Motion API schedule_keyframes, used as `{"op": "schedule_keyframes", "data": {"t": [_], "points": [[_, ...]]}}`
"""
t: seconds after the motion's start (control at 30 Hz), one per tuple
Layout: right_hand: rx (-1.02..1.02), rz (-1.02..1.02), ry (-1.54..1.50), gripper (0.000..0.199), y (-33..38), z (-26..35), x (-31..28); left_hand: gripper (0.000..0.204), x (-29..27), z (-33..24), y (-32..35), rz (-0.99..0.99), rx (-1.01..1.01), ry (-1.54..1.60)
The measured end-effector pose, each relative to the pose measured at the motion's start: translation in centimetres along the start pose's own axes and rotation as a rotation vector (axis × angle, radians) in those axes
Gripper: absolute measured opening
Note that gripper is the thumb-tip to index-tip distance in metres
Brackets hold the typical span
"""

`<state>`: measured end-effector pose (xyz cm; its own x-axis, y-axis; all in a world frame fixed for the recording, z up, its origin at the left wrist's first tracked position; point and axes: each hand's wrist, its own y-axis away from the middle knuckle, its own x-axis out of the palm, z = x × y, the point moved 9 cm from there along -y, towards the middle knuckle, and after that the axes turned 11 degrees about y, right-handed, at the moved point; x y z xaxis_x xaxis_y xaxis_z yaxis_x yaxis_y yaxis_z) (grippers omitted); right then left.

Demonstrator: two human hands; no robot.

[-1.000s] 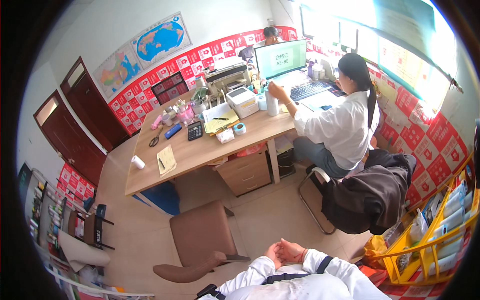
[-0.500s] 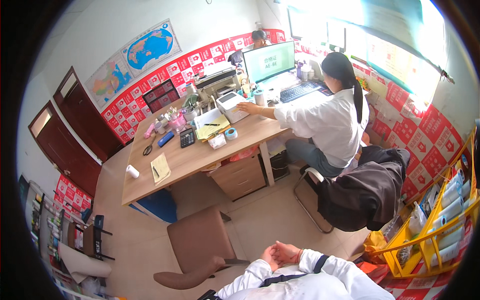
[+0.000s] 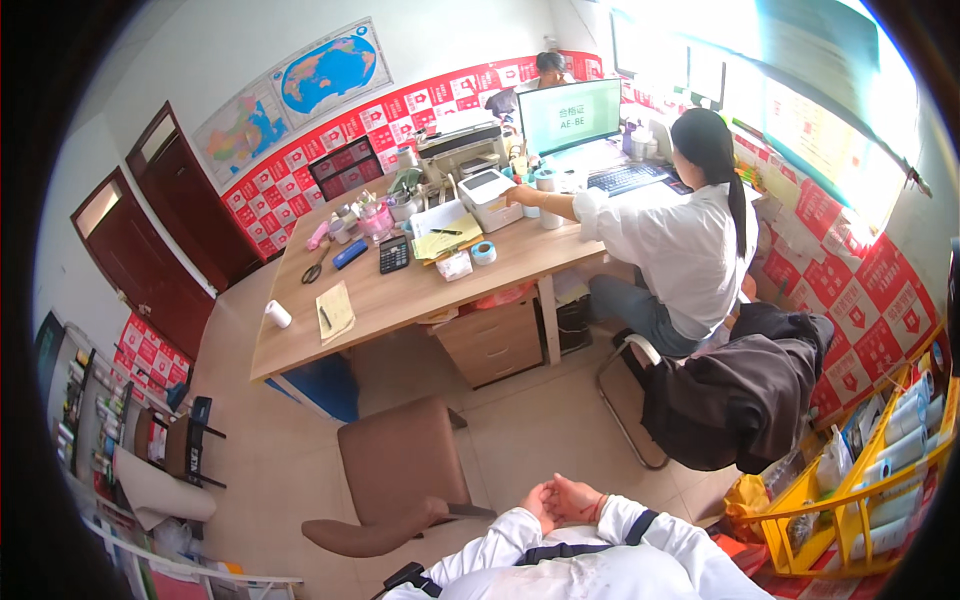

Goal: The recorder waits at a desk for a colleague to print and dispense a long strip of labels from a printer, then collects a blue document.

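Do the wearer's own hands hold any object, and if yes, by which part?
Nothing visible is held: the left hand and the right hand touch each other.

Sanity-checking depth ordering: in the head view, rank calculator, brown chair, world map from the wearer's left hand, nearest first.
From the left hand:
1. Brown chair: on the floor, just to the left.
2. Calculator: on the desk, ahead and to the left.
3. World map: on the wall behind the desk, ahead and to the left.

Open floor [image 3: 540, 425] ahead of hands [image 3: 576, 498]; brown chair [image 3: 398, 462] obstructs left, dark garment [image 3: 730, 390] right.
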<state>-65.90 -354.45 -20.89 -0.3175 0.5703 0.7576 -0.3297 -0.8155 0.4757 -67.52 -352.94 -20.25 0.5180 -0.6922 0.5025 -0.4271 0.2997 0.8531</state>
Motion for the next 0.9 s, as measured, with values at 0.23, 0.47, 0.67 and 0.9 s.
{"op": "schedule_keyframes", "data": {"t": [0.23,0.47,0.67,0.9], "points": [[-0.016,0.008,0.012,0.042,-0.3,0.3,-0.2,0.028,0.9,-0.6,1.2,0.015,0.024,0.012],[-0.037,-0.032,0.007,0.041,-0.3,0.8,0.5,0.029,0.6,-0.9,1.2,0.006,0.016,-0.005],[-0.031,-0.062,-0.019,0.04,-0.1,1.0,0.6,0.028,0.3,-0.9,0.6,0.002,0.013,-0.002],[0.03,-0.003,0.021,0.041,0.3,0.7,1.1,0.027,0.5,-0.7,1.1,-0.016,-0.006,0.017]]}}
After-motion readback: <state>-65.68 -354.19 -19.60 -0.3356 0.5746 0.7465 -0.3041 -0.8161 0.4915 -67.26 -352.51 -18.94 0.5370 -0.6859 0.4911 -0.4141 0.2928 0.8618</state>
